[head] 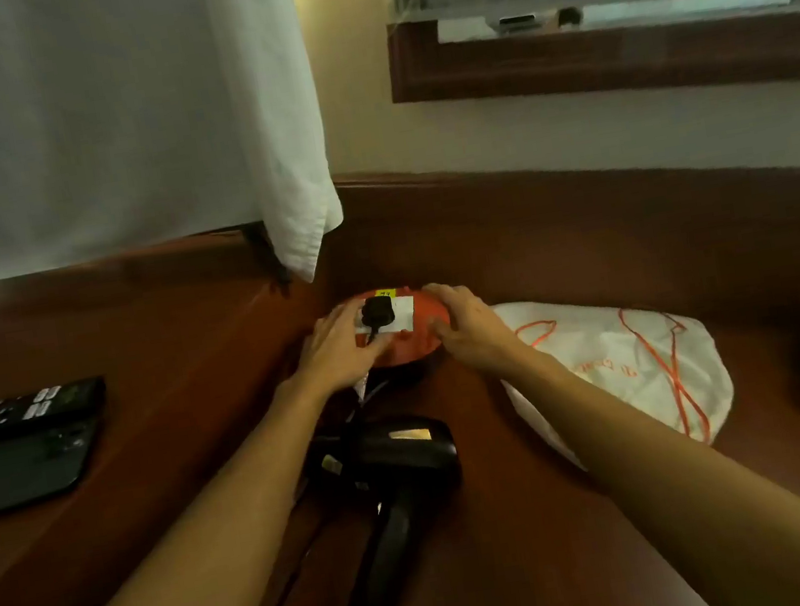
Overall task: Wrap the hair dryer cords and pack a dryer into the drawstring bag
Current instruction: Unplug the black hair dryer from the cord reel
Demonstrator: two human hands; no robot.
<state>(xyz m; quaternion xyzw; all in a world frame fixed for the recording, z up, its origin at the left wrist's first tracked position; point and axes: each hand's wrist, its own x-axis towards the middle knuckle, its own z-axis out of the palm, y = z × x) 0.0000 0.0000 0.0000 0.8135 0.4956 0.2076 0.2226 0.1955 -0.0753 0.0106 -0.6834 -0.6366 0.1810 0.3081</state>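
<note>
Both hands, left hand (342,347) and right hand (462,319), rest spread, clamping nothing, on the orange dryer (407,332) in the table's far corner, plug (377,312) on top; black dryer (390,460) cord loose, bag (620,363) unfilled beside.

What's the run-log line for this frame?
left hand: on orange dryer | right hand: on same | black dryer: untouched | bag: flat, beside

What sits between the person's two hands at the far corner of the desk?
In the head view, an orange dryer with a black plug on its white label lies between the left hand and right hand.
</note>
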